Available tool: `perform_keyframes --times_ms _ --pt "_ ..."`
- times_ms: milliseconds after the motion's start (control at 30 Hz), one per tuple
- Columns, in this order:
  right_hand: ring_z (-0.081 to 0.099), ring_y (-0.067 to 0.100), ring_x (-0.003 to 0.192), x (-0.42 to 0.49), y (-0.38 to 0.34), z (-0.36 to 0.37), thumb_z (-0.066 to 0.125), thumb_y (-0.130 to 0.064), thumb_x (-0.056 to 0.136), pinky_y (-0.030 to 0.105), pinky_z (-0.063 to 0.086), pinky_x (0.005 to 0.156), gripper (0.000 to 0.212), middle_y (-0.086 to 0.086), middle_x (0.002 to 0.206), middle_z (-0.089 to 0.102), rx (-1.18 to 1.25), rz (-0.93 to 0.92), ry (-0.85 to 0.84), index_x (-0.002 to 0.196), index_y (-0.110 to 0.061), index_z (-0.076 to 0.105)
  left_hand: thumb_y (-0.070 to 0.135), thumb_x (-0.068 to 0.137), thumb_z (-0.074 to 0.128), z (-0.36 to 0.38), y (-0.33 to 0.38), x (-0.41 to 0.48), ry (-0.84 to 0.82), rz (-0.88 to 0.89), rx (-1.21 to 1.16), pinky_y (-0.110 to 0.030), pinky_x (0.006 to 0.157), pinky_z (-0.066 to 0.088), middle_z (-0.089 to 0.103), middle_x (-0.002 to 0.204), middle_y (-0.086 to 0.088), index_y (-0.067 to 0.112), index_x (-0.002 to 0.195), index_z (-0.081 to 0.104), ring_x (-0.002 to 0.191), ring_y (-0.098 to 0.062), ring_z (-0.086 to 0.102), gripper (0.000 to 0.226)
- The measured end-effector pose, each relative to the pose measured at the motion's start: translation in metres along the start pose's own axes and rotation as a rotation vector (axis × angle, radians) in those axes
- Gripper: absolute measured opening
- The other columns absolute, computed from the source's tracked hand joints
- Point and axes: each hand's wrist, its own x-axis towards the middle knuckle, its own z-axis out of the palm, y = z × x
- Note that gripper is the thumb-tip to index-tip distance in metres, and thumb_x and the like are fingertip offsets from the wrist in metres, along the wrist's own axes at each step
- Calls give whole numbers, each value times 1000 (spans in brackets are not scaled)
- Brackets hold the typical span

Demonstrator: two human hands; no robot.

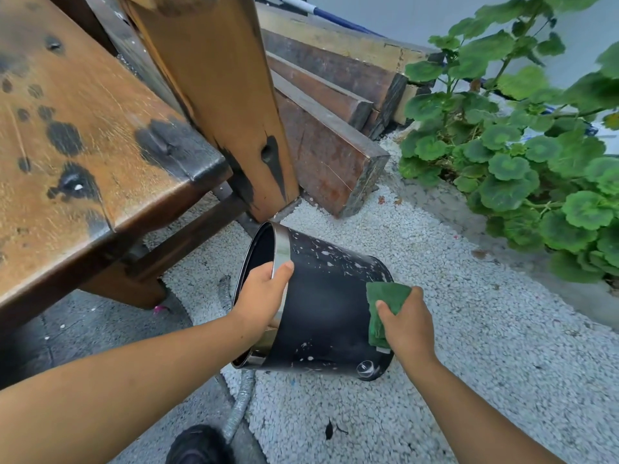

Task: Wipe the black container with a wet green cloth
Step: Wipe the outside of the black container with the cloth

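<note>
The black container lies tipped on its side over the white gravel, its open mouth facing left toward the wooden bench and its base toward the right. The left hand is closed over the metal rim, thumb on the outside and fingers curled inside, steadying it. The right hand is closed around the folded green cloth and presses it against the side wall near the base end.

The wiping looks partly done. The broad middle band of the wall, between the two hands, appears clean and evenly dark. White specks and splatter remain along the upper side of the wall, and more dots show low down near the base edge. The far side and the inside cannot be judged from here. What is left seems to be the speckled strips, which would likely call for rolling the container to bring them up under the cloth.
</note>
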Motion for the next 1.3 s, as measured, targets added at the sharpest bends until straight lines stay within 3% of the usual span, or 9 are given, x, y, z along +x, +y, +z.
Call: perform_keyframes --times_ms 133,367,500,600,733,800,900,1000,1300 --pt "58 7 69 1 -2 -8 74 -28 90 24 41 49 30 -3 87 61 125 34 -22 101 -17 48 34 101 58 -28 -3 -12 -274 22 35 -16 78 55 77 113 9 21 110 72 103 -9 73 21" --pt "65 9 80 -12 -27 -28 77 -29 86 23 45 56 26 -6 94 66 379 0 -71 92 -31 52 18 106 51 -53 -15 -36 -325 -63 120 -50 108 48 73 125 -9 13 126 67 120 -35 64 27" --pt "69 9 83 -35 -49 -27 78 -28 86 24 51 61 25 -7 97 69 495 -45 -155 96 -33 56 20 105 49 -39 12 -37 -235 -38 1 -20 88 51 79 110 7 18 101 79 108 -6 71 30" --pt "72 5 75 -51 -69 -26 78 -30 83 24 57 59 25 -7 94 72 588 -70 -217 98 -34 59 25 104 50 -22 24 -35 -177 -81 -42 -14 76 44 78 96 15 21 88 78 92 7 69 32" --pt "74 9 77 -70 -91 -17 78 -33 75 40 64 70 28 -4 94 75 678 -59 -294 98 -31 62 28 105 47 2 24 -42 -53 -90 -86 -19 71 46 70 103 -3 -3 110 67 92 -11 64 38" --pt "74 12 81 -79 -98 -8 78 -32 75 43 64 76 29 -4 94 74 652 -68 -320 98 -32 61 25 105 45 11 24 -45 -63 -86 -183 -25 65 55 76 97 -9 4 103 75 85 -19 72 37" --pt "69 8 83 -89 -104 3 77 -34 75 36 60 73 31 -8 93 69 554 -113 -301 96 -34 54 27 103 48 19 28 -46 -89 -112 -342 -29 52 57 76 75 -9 14 77 78 63 -21 73 42" --pt "65 7 83 -89 -106 5 76 -35 79 32 57 70 34 -9 93 64 433 -182 -251 98 -33 49 32 102 48 21 25 -43 -55 -129 -403 -30 51 57 69 72 -9 12 84 69 60 -20 70 34" --pt "65 -1 71 -71 -75 5 77 -37 82 20 48 57 30 -11 89 66 351 -123 -233 97 -34 52 39 101 54 12 17 -34 -31 -85 -64 -21 56 38 49 77 -7 16 81 53 72 -18 45 30"
